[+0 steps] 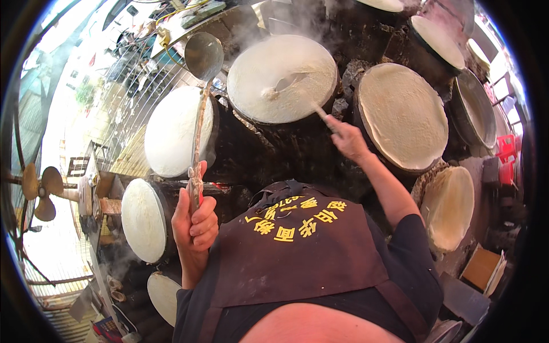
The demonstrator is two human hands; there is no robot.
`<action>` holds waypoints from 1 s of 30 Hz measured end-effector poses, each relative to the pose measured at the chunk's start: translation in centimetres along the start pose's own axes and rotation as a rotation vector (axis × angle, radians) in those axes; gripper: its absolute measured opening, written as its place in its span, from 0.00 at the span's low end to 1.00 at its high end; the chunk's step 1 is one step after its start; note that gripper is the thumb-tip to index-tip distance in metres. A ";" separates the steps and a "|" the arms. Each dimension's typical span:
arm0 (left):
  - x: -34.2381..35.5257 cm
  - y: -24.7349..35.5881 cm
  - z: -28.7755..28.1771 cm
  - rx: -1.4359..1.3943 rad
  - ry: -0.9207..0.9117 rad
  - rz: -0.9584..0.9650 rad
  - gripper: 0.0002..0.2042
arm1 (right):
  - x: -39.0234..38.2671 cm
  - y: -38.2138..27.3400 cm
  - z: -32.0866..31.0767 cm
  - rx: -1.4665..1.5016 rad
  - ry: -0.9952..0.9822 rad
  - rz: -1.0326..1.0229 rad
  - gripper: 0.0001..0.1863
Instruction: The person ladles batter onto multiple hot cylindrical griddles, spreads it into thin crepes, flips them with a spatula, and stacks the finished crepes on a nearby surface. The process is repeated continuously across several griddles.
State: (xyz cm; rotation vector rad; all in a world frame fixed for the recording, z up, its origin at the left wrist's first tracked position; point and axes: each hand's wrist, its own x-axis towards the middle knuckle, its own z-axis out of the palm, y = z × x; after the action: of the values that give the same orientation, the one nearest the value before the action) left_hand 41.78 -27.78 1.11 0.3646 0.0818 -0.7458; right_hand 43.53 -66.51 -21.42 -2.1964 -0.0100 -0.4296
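Note:
My left hand [195, 227] is wrapped round the long handle of a metal ladle [204, 56], holding it upright with its bowl at the top. Batter-like smears coat the handle. My right hand [350, 141] grips a pale stick-like handle [323, 115] that reaches over the far middle round pan. A creamy white layer [254, 77] fills this pan, with a darker patch near its middle where the tool's far end is blurred. Steam rises there. Whether the tool touches the layer, I cannot tell.
More round pans surround me: a white-filled one [177, 134] left of the ladle, a smaller one [143, 220] nearer, and a large one [403, 117] right of my right hand. A pale sheet [450, 207] hangs in a tilted pan at right. A fan [43, 191] stands far left.

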 end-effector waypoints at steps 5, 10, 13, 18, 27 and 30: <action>0.6 1.2 -0.8 -0.002 -0.060 -0.085 0.28 | 0.3 -3.4 6.0 0.236 -0.186 0.234 0.30; 1.0 1.7 -1.2 0.063 -0.049 -0.152 0.28 | 2.6 -1.8 5.7 0.790 -0.089 0.643 0.31; 0.9 1.9 -1.4 0.074 -0.035 -0.177 0.28 | 2.6 -1.5 5.4 0.945 0.028 0.689 0.30; 0.9 2.2 -2.0 0.080 -0.015 -0.201 0.27 | 1.8 -1.7 4.5 1.028 0.171 0.707 0.30; 3.4 3.1 -3.8 0.212 0.107 -0.254 0.21 | 1.0 2.1 3.1 -0.093 0.352 0.311 0.31; 4.9 3.3 -5.1 0.267 0.161 -0.283 0.20 | -1.4 1.0 3.4 -0.188 0.149 0.263 0.28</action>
State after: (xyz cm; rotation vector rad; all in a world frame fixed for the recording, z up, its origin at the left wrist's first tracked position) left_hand 47.90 -26.91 -3.66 0.6777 0.1893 -1.0096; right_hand 43.42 -64.26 -24.55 -2.3026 0.4104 -0.4584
